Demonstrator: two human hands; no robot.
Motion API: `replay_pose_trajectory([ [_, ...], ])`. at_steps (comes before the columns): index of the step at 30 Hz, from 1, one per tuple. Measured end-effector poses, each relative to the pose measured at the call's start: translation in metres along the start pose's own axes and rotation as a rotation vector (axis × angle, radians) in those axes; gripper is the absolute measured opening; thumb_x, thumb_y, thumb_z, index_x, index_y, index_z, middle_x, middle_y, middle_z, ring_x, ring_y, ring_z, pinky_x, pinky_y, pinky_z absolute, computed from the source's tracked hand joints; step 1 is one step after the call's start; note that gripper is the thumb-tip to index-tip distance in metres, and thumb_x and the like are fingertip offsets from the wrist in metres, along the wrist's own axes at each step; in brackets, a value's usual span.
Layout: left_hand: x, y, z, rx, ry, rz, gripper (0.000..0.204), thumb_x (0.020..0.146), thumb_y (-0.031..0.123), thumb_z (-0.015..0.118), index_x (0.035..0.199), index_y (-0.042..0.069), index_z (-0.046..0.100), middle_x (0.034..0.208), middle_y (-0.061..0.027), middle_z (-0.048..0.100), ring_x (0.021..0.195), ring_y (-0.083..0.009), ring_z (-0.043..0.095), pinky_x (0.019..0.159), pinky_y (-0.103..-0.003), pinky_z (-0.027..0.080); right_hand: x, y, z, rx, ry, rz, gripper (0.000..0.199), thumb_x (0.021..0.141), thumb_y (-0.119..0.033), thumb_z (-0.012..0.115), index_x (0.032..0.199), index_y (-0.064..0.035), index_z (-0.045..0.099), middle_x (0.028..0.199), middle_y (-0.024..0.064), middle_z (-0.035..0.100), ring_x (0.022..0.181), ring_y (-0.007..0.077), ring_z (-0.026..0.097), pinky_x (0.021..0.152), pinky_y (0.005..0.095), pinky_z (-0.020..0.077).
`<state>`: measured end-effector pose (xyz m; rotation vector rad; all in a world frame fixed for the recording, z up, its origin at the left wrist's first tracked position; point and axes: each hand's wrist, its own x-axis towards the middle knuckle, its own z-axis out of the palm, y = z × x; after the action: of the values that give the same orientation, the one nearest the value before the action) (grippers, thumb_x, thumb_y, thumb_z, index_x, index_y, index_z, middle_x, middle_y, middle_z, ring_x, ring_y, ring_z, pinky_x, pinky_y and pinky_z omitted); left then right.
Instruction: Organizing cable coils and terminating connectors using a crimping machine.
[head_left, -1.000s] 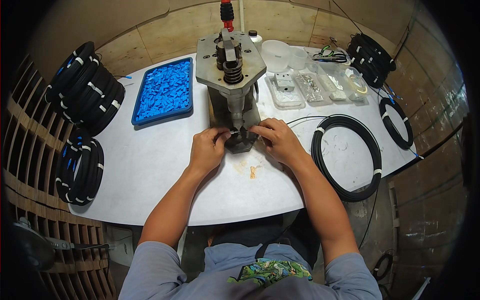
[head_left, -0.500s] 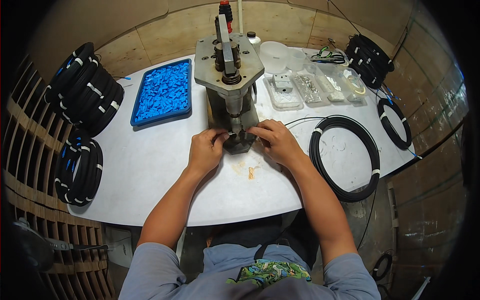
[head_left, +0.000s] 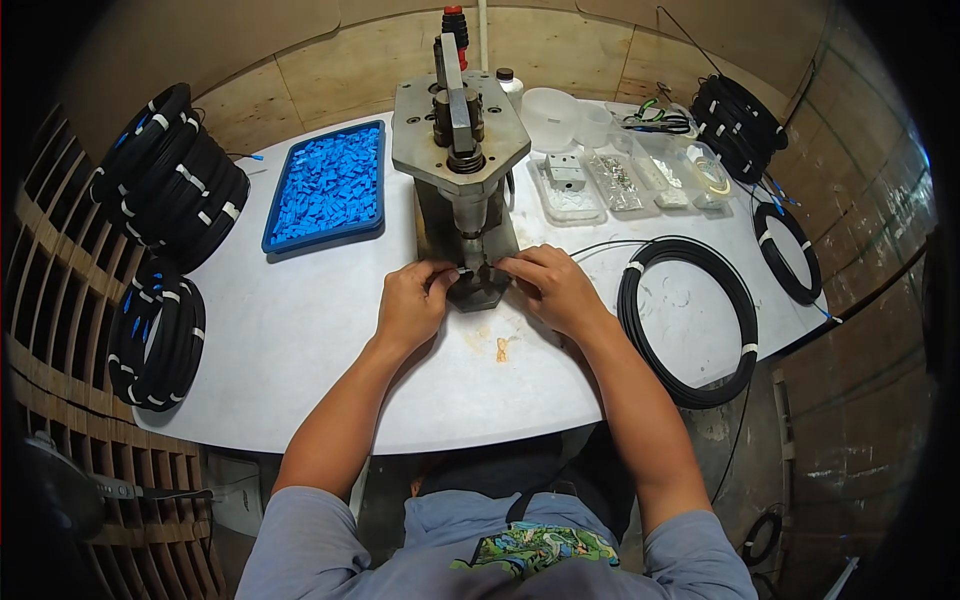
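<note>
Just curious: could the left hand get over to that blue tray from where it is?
Probably yes. The left hand is at the press base, and only bare white table lies between it and the blue tray.

The scene is lit evenly and brightly from above, and the white bench (head_left: 300, 330) is rendered almost without glare. Soft, short shadows are cast beneath the forearms. Straight edges are bent strongly toward the rim, where a dark vignette is seen. Central focus is kept sharp.
</note>
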<state>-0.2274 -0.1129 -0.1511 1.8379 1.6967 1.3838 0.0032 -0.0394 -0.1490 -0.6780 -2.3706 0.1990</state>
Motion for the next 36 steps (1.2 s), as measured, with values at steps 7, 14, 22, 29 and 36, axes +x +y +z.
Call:
replay_pose_trajectory([
  [7, 0.001, 0.002, -0.001, 0.013, -0.003, 0.008, 0.016, 0.089, 0.009, 0.066, 0.097, -0.001, 0.075, 0.085, -0.0193, 0.072, 0.073, -0.0318, 0.07, 0.069, -0.037, 0.054, 0.001, -0.004, -0.005, -0.008, 0.01, 0.044, 0.037, 0.078, 0.004, 0.07, 0.113, -0.0078, 0.071, 0.099, 0.01, 0.068, 0.095, 0.0303, 0.064, 0.085, 0.0387, 0.0526],
  [14, 0.0, -0.003, 0.0, 0.012, -0.006, 0.004, 0.016, 0.089, 0.009, 0.066, 0.097, -0.001, 0.075, 0.086, -0.0193, 0.072, 0.074, -0.0321, 0.07, 0.069, -0.037, 0.055, 0.002, -0.007, -0.005, 0.003, 0.014, 0.054, 0.041, 0.077, 0.006, 0.069, 0.116, -0.0084, 0.069, 0.105, 0.0097, 0.067, 0.095, 0.0305, 0.065, 0.084, 0.0382, 0.0529],
  [22, 0.001, -0.003, 0.0, 0.04, -0.023, -0.004, 0.017, 0.089, 0.009, 0.068, 0.1, -0.003, 0.074, 0.085, -0.0179, 0.074, 0.074, -0.0241, 0.072, 0.069, -0.033, 0.055, 0.003, -0.01, -0.004, -0.021, 0.089, 0.001, 0.036, 0.076, 0.001, 0.073, 0.111, -0.0098, 0.07, 0.098, 0.0084, 0.066, 0.088, 0.0297, 0.064, 0.08, 0.038, 0.0526],
  [29, 0.001, -0.003, -0.001, 0.02, -0.018, -0.002, 0.017, 0.089, 0.009, 0.068, 0.1, -0.003, 0.074, 0.084, -0.0177, 0.074, 0.073, -0.0238, 0.072, 0.068, -0.033, 0.055, 0.005, -0.013, 0.007, -0.084, 0.172, 0.044, 0.022, 0.079, -0.008, 0.074, 0.1, -0.0103, 0.07, 0.09, 0.0073, 0.064, 0.084, 0.0279, 0.063, 0.075, 0.0398, 0.0491],
  [36, 0.0, 0.0, -0.001, 0.029, -0.018, -0.005, 0.017, 0.089, 0.009, 0.068, 0.1, -0.002, 0.074, 0.086, -0.018, 0.074, 0.074, -0.0233, 0.071, 0.068, -0.032, 0.054, 0.002, -0.009, 0.003, -0.129, 0.193, 0.02, 0.026, 0.076, -0.007, 0.074, 0.102, -0.0102, 0.069, 0.094, 0.0066, 0.065, 0.086, 0.0272, 0.063, 0.083, 0.0386, 0.0478],
])
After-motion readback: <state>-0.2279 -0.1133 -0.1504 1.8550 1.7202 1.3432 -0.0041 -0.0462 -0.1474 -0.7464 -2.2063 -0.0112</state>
